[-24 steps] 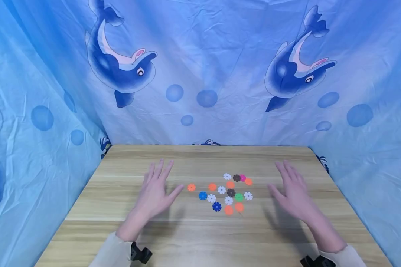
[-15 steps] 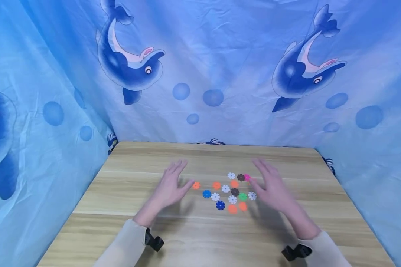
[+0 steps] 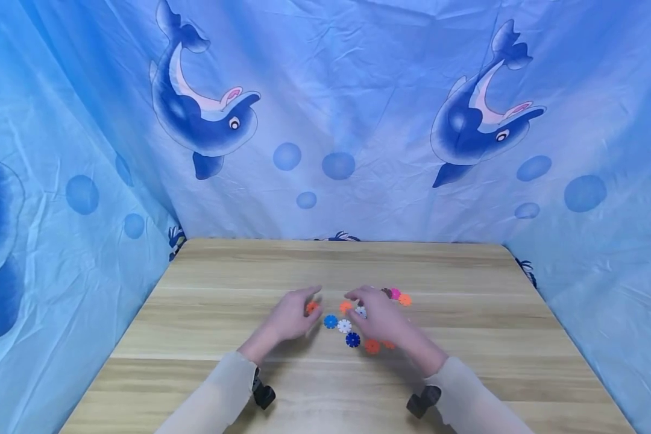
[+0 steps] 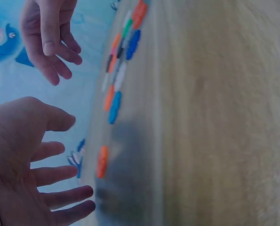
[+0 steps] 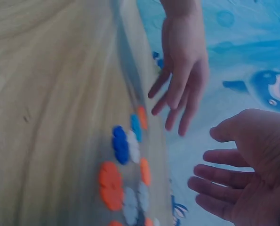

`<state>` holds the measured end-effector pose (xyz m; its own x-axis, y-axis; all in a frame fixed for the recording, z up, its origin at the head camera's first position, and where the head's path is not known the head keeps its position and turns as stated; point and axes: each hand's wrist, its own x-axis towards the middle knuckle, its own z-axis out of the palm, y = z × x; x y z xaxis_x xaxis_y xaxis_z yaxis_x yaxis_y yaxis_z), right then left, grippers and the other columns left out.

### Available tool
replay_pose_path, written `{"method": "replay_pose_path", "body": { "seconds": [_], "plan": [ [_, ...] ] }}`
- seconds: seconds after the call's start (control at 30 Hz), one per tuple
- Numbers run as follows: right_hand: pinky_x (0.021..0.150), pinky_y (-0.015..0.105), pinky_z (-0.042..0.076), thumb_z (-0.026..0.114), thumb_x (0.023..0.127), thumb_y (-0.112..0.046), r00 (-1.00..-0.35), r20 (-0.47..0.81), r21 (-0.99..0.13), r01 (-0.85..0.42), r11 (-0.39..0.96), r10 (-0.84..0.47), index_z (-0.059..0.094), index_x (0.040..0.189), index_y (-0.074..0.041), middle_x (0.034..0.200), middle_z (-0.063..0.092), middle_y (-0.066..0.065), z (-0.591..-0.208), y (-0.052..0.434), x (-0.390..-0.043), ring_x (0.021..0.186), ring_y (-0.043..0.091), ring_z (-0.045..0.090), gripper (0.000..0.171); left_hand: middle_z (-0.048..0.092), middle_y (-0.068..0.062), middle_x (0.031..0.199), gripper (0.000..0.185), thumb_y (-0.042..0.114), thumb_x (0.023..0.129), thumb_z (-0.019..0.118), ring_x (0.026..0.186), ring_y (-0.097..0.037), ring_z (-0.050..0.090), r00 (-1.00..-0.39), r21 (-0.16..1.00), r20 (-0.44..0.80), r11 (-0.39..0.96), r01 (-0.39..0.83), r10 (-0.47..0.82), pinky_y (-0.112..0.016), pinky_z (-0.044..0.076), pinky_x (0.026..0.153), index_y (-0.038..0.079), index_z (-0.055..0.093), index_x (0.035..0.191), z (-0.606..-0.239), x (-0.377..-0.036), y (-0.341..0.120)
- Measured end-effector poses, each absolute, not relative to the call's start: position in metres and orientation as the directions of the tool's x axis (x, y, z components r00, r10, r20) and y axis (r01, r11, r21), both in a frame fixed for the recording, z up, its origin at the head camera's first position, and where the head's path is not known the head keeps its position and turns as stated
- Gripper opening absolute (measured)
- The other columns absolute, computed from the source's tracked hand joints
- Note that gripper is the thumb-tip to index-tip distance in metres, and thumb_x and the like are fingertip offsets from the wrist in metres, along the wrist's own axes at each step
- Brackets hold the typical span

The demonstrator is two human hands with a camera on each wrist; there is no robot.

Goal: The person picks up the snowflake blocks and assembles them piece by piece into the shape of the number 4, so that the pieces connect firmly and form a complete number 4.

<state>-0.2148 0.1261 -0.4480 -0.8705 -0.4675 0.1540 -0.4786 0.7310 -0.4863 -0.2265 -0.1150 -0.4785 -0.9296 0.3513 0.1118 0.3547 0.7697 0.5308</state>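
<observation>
My left hand (image 3: 292, 314) hovers over the left end of a group of flat, notched plastic discs, its fingers spread and loosely bent with nothing between them. An orange disc (image 3: 311, 308) shows between its thumb and fingers in the head view. My right hand (image 3: 378, 314) hangs over the middle of the group, fingers relaxed and holding nothing, and hides several discs. Between the hands lie a light blue disc (image 3: 331, 321), a white disc (image 3: 344, 326) and a dark blue disc (image 3: 352, 340). Both palms face each other in the left wrist view, above the orange disc (image 4: 102, 161).
The discs lie flat on a wooden table (image 3: 206, 337). A pink disc (image 3: 395, 293) and another orange disc (image 3: 405, 299) are beyond the right hand. A blue curtain (image 3: 336, 120) with dolphins hangs behind the table and along both sides.
Both hands have moved inward, from wide apart beside the discs to close together over them. The fingers have gone from straight to more bent. The discs appear unmoved on the table.
</observation>
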Motion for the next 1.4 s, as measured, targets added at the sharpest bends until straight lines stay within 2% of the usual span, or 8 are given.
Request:
{"method": "replay_pose_path", "body": {
  "seconds": [0.1,0.23,0.43,0.63,0.83,1.03,1.2,1.4],
  "plan": [
    [0.079,0.03,0.061,0.067,0.094,-0.026,-0.852,0.13,-0.467,-0.504,0.727,-0.507,0.067,0.123,-0.007,0.116,0.07,0.008,-0.457,0.117,-0.216,0.095,0.017,0.069,0.034,0.073,-0.015,0.114,0.058,0.029,0.094,0.066,0.081,-0.03,0.071,-0.926,0.493,0.097,0.79,0.364,0.365,-0.043,0.06,0.085,0.012,0.049,0.146,-0.485,-0.229,-0.113],
    [0.08,0.03,0.061,0.071,0.091,-0.023,-0.84,0.127,-0.427,-0.527,0.735,-0.528,0.07,0.117,-0.004,0.108,0.071,0.009,-0.469,0.109,-0.217,0.092,0.018,0.069,0.032,0.064,-0.01,0.137,0.047,0.026,0.091,0.068,0.124,-0.035,0.059,-0.927,0.419,0.101,0.83,0.368,0.361,-0.051,0.05,0.109,0.014,0.06,0.136,-0.489,-0.231,-0.111],
    [0.076,0.027,0.059,0.072,0.087,-0.022,-0.837,0.118,-0.307,-0.543,0.782,-0.534,0.073,0.104,-0.008,0.096,0.069,0.004,-0.481,0.097,-0.218,0.085,0.013,0.065,0.023,0.073,-0.009,0.121,0.033,0.014,0.085,0.073,0.111,-0.033,0.061,-0.938,0.37,0.111,0.863,0.345,0.327,-0.048,0.054,0.101,0.01,0.072,0.118,-0.489,-0.23,-0.109],
    [0.078,0.027,0.06,0.074,0.085,-0.021,-0.848,0.1,-0.241,-0.529,0.814,-0.521,0.073,0.106,-0.009,0.095,0.065,0.001,-0.487,0.089,-0.217,0.084,0.013,0.063,0.024,0.077,-0.008,0.105,0.025,0.009,0.083,0.075,0.098,-0.029,0.063,-0.942,0.339,0.124,0.879,0.335,0.311,-0.045,0.057,0.093,0.01,0.076,0.108,-0.492,-0.23,-0.108],
    [0.073,0.021,0.058,0.079,0.082,-0.022,-0.886,0.067,-0.336,-0.452,0.826,-0.458,0.075,0.106,-0.011,0.097,0.061,0.002,-0.493,0.091,-0.224,0.08,0.009,0.059,0.027,0.074,-0.011,0.101,0.024,-0.001,0.081,0.072,0.094,-0.026,0.067,-0.935,0.409,0.14,0.84,0.355,0.327,-0.041,0.059,0.089,0.008,0.077,0.103,-0.49,-0.236,-0.106],
    [0.065,0.017,0.052,0.076,0.083,-0.011,-0.884,0.074,-0.509,-0.432,0.744,-0.462,0.075,0.095,-0.014,0.086,0.067,-0.003,-0.493,0.093,-0.233,0.074,0.005,0.059,0.012,0.068,-0.004,0.089,0.013,0.002,0.079,0.075,0.081,-0.014,0.06,-0.938,0.462,0.12,0.818,0.343,0.325,-0.03,0.055,0.075,0.008,0.074,0.09,-0.485,-0.242,-0.113],
    [0.068,0.017,0.056,0.073,0.087,-0.012,-0.876,0.177,-0.553,-0.465,0.691,-0.448,0.077,0.094,-0.013,0.085,0.075,-0.003,-0.477,0.103,-0.236,0.076,0.005,0.066,0.007,0.069,0.003,0.079,0.005,0.008,0.084,0.076,0.071,-0.007,0.06,-0.943,0.593,0.085,0.744,0.308,0.323,-0.019,0.052,0.065,0.011,0.073,0.086,-0.465,-0.238,-0.114],
    [0.076,0.024,0.063,0.07,0.092,-0.013,-0.874,0.368,-0.638,-0.485,0.598,-0.317,0.073,0.104,-0.016,0.096,0.077,0.0,-0.422,0.123,-0.231,0.086,0.013,0.074,0.013,0.075,0.002,0.091,0.008,0.015,0.09,0.072,0.083,-0.01,0.071,-0.93,0.74,0.168,0.582,0.338,0.326,-0.019,0.061,0.074,0.018,0.075,0.097,-0.408,-0.226,-0.096]
  ]
}}
